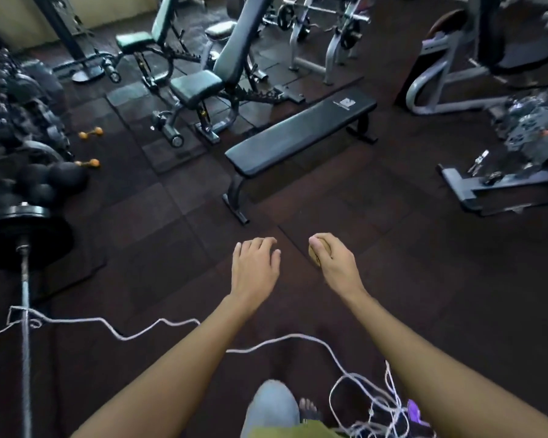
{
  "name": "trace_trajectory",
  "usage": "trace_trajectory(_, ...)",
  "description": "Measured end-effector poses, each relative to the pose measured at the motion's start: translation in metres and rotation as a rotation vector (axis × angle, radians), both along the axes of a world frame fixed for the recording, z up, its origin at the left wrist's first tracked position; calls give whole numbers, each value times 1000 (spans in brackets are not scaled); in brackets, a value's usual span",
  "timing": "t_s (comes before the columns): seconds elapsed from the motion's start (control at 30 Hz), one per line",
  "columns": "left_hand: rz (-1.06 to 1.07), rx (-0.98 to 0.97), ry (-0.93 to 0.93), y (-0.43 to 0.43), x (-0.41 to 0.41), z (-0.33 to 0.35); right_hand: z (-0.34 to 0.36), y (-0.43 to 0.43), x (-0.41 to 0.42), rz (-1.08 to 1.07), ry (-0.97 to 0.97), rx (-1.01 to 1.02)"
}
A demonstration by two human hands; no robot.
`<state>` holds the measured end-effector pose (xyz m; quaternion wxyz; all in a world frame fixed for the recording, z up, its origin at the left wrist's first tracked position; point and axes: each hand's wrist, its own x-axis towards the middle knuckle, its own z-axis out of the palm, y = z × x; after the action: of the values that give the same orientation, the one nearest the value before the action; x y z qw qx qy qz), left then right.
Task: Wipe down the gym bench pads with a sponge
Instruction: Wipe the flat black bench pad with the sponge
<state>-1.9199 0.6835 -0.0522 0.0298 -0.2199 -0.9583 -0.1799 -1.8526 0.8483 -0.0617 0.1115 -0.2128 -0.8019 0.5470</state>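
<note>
A flat black bench pad (pixel 301 134) stands ahead of me on the dark floor, angled from near left to far right. Behind it is an adjustable bench with a seat pad (pixel 196 88) and an upright back pad (pixel 238 42). My right hand (pixel 332 260) is held out low over the floor and grips a small tan sponge (pixel 315 252), mostly hidden in the fingers. My left hand (pixel 255 267) is beside it, palm down, fingers relaxed, holding nothing. Both hands are well short of the flat bench.
A loaded barbell (pixel 24 235) lies at the left. A white cord (pixel 159 325) trails across the floor near my feet. Small orange dumbbells (pixel 91 132) and a dumbbell rack (pixel 10 99) are at far left. Grey machines (pixel 503 172) stand at right.
</note>
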Motion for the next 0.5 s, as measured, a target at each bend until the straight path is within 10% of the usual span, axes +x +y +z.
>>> trace_trajectory(0.5, 92, 77, -92, 176, -443, -59, -31, 171, -443, 121, -113, 16)
